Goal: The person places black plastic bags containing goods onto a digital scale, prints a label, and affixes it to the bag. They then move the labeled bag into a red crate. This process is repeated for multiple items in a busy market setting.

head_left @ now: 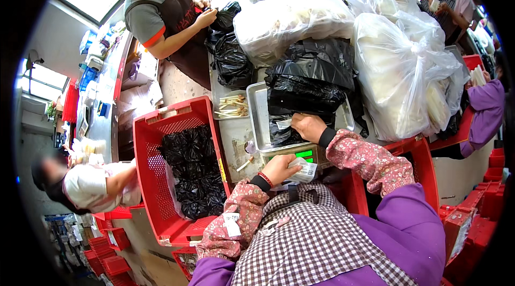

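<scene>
My left hand [279, 169] is closed round a small stack of white printed labels [304, 171], held just in front of a scale with a lit green display [304, 154]. Further forward, my right hand [308, 127] pinches a single white label [284, 124] against or just above a black plastic bag [306, 93]; contact is hard to tell. That bag fills a metal tray [259, 125] on the scale. Another white label [232, 225] sticks to my left sleeve.
To the left stands a red crate [147, 178] of black bundles [194, 173]. Beside the tray lie pale sticks [233, 106]. Large clear bags [394, 77] crowd the right. A co-worker [166, 28] handles black bags [230, 60] across the table; other people work nearby.
</scene>
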{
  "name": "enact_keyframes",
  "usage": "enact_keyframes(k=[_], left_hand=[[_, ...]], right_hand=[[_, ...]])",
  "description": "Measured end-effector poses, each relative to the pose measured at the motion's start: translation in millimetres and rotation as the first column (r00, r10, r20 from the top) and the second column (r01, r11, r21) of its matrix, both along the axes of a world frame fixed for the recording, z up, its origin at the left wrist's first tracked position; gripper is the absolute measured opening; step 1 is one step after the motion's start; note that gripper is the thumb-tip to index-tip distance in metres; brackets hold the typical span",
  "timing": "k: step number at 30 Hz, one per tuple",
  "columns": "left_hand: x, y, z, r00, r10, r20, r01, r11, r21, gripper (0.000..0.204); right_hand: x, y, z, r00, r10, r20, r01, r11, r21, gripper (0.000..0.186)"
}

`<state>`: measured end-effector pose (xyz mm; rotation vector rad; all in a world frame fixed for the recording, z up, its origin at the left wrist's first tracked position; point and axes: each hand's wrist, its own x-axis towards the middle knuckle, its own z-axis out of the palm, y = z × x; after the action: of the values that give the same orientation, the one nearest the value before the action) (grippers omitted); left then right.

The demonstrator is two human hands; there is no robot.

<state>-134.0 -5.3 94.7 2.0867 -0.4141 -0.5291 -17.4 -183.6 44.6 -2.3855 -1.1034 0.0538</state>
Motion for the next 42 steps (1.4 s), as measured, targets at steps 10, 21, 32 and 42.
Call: enact_keyframes(k=[10,21,32,42], left_hand=[[59.6,16.0,21.9,0.995,0.025,0.100,-0.010,0.990,-0.144,0.020],[76.8,16.2,-40.0,0.946,0.221,0.237,-0.217,0.975,-0.040,0.019],[35.2,20.8,2.0,0.984,0.167,-0.066,-0.176,0.970,-0.166,0.017],[85.5,22.2,-33.2,0.896,0.426,-0.122,-0.442,0.879,-0.179,0.022]], right_hand=[[29.9,-15.4,-8.0,0.891,-0.203,-0.406,0.298,0.936,0.186,0.019],[47.5,-14.6,1.5,0.847,-0.251,-0.469,0.366,0.914,0.172,0.019],[102.2,-35.5,14.9,0.782,-0.034,-0.622,0.211,0.954,0.214,0.020],[108.9,-37.8,4.7,0.673,-0.240,-0.700,0.528,0.818,0.227,0.014]])
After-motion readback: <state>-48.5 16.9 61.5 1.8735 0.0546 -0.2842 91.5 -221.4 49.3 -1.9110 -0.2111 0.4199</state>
